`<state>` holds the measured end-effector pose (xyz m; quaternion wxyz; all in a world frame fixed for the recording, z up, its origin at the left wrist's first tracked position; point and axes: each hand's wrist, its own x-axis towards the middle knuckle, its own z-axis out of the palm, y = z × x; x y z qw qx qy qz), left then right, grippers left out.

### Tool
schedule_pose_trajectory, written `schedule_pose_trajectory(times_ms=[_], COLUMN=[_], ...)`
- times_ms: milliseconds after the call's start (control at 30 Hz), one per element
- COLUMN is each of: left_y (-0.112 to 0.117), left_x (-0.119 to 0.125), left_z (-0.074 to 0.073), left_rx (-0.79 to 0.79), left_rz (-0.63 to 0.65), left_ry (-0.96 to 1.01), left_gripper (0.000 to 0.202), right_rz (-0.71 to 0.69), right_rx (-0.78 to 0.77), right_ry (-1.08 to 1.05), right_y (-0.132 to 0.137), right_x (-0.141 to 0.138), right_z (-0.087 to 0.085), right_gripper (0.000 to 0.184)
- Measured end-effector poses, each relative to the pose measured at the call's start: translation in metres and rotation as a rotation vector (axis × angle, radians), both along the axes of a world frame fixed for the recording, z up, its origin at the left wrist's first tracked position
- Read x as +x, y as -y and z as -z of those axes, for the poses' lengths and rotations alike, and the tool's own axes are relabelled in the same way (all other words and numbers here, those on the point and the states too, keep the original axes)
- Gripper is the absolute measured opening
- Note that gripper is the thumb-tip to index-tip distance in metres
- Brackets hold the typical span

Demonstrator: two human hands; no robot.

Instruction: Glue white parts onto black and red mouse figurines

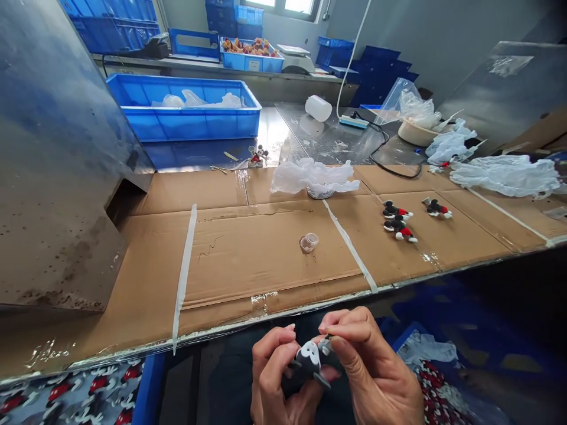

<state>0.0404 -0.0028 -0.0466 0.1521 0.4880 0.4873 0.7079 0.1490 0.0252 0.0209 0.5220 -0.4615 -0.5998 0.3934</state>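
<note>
Far left of a small clear plastic cup (312,241) on the cardboard-covered tabletop (248,254), and nearer than it, a blue bin (153,383) shows red, white and black mouse shapes. Beyond the cup to the left sit a long blue crate (190,123) and an upright mouse figurine (257,157). Nearer than the cup, in front of the tabletop's edge, a worker's left hand (279,378) curls around a black-and-white mouse head (309,361), fingers closed on its sides. Just right, the right hand (376,369) pinches a small grey piece (325,347) between thumb and forefinger; whether it touches the head cannot be told. The head looks light, stiff and smooth, likely moulded plastic, with thin ears that could bend or snap, so its rounded sides offer the safer hold; the tiny piece looks easy to drop and suits fingertips only. Right of the cup, three black-and-red figurines (401,229) lie on the cardboard, crumpled white bags (505,176) farther right.
</note>
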Motion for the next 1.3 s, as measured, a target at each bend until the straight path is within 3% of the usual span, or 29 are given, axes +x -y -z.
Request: schedule_pose_trajectory(times_ms=[133,233,333,500,600,833,1300], left_y=[-0.002,-0.004,-0.006,-0.007,-0.004,0.001,0.004], left_x=[-0.006,-0.021,-0.031,-0.032,-0.031,-0.029,-0.028], left_z=[0.004,0.003,-0.009,-0.028,-0.028,-0.028,-0.031], left_rx=[-0.017,-0.046,0.004,0.050,0.061,0.071,0.041], left_rz=[0.120,0.272,0.385,0.313,0.287,0.279,0.314], left_ry=[0.036,-0.057,-0.143,-0.195,-0.299,-0.358,-0.298], left_gripper=[0.057,0.041,0.024,0.013,0.015,0.014,0.020], right_rz=[-0.022,-0.043,-0.100,-0.198,-0.253,-0.282,-0.304], right_rx=[0.062,0.078,-0.020,-0.369,-0.439,-0.369,-0.295], right_ry=[0.027,0.030,-0.028,0.006,0.097,0.254,0.293], right_y=[-0.001,0.001,0.002,-0.001,-0.003,-0.004,-0.003], right_x=[0.003,0.007,0.011,0.020,0.025,0.030,0.031], right_z=[0.001,-0.002,-0.009,-0.033,-0.043,-0.041,-0.037], right_gripper=[0.011,0.011,0.010,0.015,0.015,0.016,0.017])
